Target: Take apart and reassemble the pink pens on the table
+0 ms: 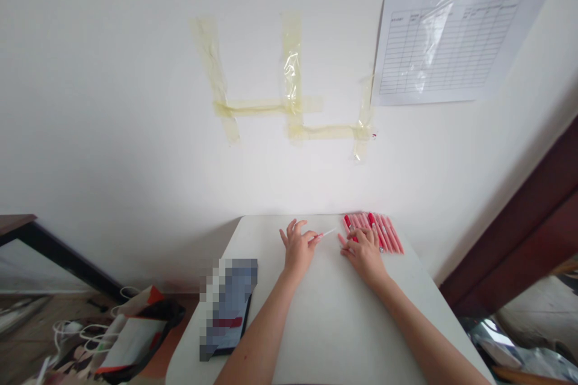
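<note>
My left hand pinches the red end of a thin white pen refill between thumb and forefinger. Its other fingers are spread, and the refill points right, toward my other hand. My right hand is closed around a pink pen barrel, whose end sticks out past the fingertips; the rest is hidden by the hand. Just behind and beside that hand lies a row of several pink and red pens, side by side. The fingers of my right hand cover some of them.
A phone-like device, blurred out, lies on the white table left of my forearm. The wall behind carries yellowish tape and a printed sheet. Bags and cables lie at lower left. A dark red wooden panel stands at right.
</note>
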Tool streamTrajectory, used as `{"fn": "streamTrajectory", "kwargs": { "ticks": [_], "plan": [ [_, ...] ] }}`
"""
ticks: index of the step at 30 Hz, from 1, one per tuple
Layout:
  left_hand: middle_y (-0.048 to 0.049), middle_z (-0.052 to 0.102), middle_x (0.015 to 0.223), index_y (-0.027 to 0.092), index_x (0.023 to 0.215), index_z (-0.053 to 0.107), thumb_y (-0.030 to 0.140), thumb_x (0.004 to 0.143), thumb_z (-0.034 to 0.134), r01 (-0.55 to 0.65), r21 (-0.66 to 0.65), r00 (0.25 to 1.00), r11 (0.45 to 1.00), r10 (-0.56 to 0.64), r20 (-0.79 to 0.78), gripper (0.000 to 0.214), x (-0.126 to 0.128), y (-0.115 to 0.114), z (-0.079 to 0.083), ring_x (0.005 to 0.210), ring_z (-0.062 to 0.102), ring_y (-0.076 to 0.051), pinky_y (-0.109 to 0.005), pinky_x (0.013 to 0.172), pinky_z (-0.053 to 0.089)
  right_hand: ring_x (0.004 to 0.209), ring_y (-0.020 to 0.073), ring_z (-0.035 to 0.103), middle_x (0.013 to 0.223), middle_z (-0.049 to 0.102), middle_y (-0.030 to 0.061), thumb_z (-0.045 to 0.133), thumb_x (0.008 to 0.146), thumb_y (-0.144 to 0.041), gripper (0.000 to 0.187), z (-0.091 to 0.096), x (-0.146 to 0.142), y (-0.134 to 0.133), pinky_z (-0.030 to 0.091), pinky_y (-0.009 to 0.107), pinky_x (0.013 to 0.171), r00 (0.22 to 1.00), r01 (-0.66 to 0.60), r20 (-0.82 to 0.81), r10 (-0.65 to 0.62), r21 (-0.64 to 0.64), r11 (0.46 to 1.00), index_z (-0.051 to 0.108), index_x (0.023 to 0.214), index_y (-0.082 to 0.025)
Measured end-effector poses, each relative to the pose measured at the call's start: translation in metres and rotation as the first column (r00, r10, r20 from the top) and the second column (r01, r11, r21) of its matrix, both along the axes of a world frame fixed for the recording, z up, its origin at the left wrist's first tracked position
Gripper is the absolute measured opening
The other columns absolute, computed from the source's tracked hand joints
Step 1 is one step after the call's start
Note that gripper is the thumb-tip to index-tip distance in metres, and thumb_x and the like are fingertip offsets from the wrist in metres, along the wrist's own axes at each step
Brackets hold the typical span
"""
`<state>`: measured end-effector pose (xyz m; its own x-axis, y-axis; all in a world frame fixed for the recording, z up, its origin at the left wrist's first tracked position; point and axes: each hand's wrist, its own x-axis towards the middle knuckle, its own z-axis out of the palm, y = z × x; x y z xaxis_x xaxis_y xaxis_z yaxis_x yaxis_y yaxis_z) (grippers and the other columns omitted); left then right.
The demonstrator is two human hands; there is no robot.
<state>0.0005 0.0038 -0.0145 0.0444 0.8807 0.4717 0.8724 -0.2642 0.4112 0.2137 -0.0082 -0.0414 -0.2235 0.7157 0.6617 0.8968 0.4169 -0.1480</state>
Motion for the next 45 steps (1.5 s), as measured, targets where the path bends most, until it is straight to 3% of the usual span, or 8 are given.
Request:
{"fn": "streamTrajectory", "kwargs": {
  "ticks": [9,17,23,28,36,45],
  "plan": [
    [-0.0043,0.055,0.132,0.031,0.087,0.075,0.036,0.087,0.062,0.002,0.016,1.0,1.0,-0.002,0.002,0.014,0.0,0.0,0.0,0.137,0.034,-0.031,-0.071,0.111,0.015,0.106,0.0277,0.047,0.1,0.061,0.0041,0.069,0.082,-0.029,0.007,0.0,-0.001,0.0,0.032,0.059,0.104,1.0,0.002,-0.003,-0.002,0.0,1.0,0.069,0.075,-0.027],
    [-0.0039,0.055,0.132,0.031,0.087,0.075,0.036,0.087,0.063,0.012,0.021,1.0,1.0,-0.012,0.007,0.013,-0.002,0.001,-0.002,0.137,0.034,-0.031,-0.072,0.111,0.015,0.105,0.0277,0.049,0.1,0.062,0.0044,0.068,0.083,-0.032,0.008,0.002,0.0,0.0,0.037,0.054,0.099,0.998,-0.022,-0.051,0.022,0.0,1.0,0.069,0.078,-0.026],
    [-0.0031,0.054,0.133,0.031,0.086,0.075,0.029,0.081,0.07,0.044,0.014,0.999,0.999,-0.044,0.009,0.007,-0.002,0.003,-0.005,0.137,0.033,-0.03,-0.071,0.112,0.013,0.104,0.026,0.05,0.103,0.062,0.0058,0.062,0.089,-0.036,0.015,0.007,0.006,0.0,0.04,0.048,0.096,0.988,-0.006,-0.152,0.016,0.066,0.998,0.07,0.097,-0.027],
    [-0.0024,0.054,0.134,0.03,0.083,0.075,0.029,0.079,0.073,0.099,0.008,0.995,0.995,-0.099,0.011,0.005,-0.003,0.003,-0.006,0.137,0.034,-0.03,-0.071,0.113,0.011,0.105,0.026,0.05,0.106,0.061,0.0058,0.061,0.09,-0.035,0.023,0.006,0.006,0.002,0.04,0.048,0.096,0.991,-0.001,-0.131,0.015,0.11,0.994,0.069,0.111,-0.032],
    [-0.0017,0.053,0.134,0.03,0.08,0.075,0.027,0.074,0.078,0.136,0.003,0.991,0.991,-0.136,-0.006,0.007,-0.002,0.002,-0.004,0.138,0.033,-0.031,-0.071,0.113,0.01,0.105,0.0257,0.05,0.104,0.06,0.0047,0.058,0.091,-0.032,0.015,0.005,0.003,0.0,0.038,0.052,0.097,0.992,-0.022,-0.119,0.036,0.117,0.993,0.072,0.097,-0.034],
    [-0.0026,0.053,0.135,0.029,0.081,0.075,0.027,0.076,0.075,0.125,0.002,0.992,0.992,-0.125,-0.007,0.005,-0.003,0.002,-0.005,0.138,0.032,-0.03,-0.071,0.114,0.009,0.105,0.0248,0.049,0.103,0.061,0.0054,0.058,0.092,-0.033,0.015,0.014,0.003,-0.003,0.04,0.046,0.094,0.99,-0.008,-0.14,0.023,0.101,0.995,0.071,0.089,-0.028]
  ]
}}
